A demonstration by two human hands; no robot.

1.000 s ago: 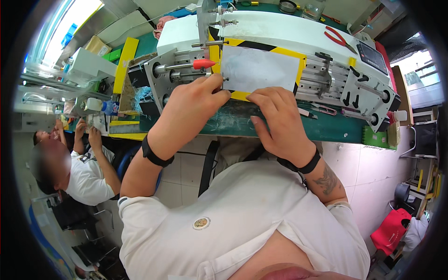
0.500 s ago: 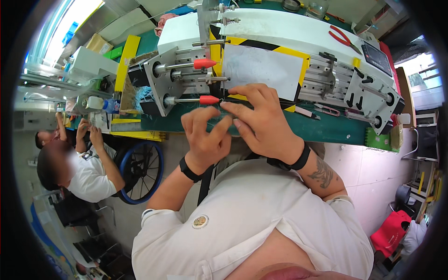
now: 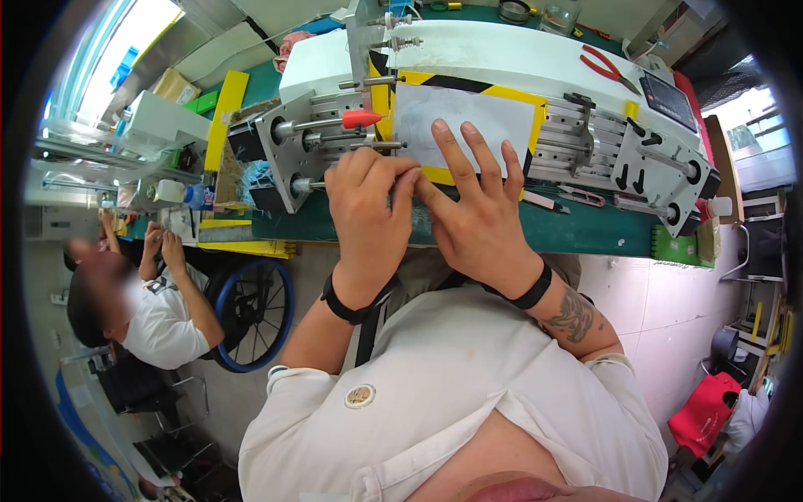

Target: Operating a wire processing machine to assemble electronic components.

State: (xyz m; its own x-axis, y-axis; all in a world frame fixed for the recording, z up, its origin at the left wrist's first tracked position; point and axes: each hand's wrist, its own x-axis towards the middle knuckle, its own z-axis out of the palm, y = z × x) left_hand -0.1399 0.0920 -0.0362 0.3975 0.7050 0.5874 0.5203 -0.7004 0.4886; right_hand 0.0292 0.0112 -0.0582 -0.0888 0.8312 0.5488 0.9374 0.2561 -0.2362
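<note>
My left hand (image 3: 368, 205) is closed over the front end of the lower metal spindle (image 3: 308, 184), hiding its red cone tip. Its thumb and forefinger press together around something too small to make out. Beside it, my right hand (image 3: 481, 213) touches the left fingertips with its forefinger, while its other fingers spread over the edge of the white sheet (image 3: 460, 117). The right thumb is held apart and partly hidden. Above the left hand, a red cone (image 3: 361, 119) caps the upper spindle of the metal winding fixture (image 3: 276, 155).
A second metal slide unit (image 3: 665, 171) stands at the right. Red-handled pliers (image 3: 609, 67) lie on the white machine top. A snips-like tool (image 3: 581, 195) and a cutter (image 3: 544, 202) lie near the green bench edge. A seated co-worker (image 3: 159, 309) is at the left, beside a blue-rimmed wheel (image 3: 288, 314).
My left hand has moved up over the lower red cone and closed, covering it. My right hand's outer fingers have straightened and spread, and its forefinger now meets the left fingertips.
</note>
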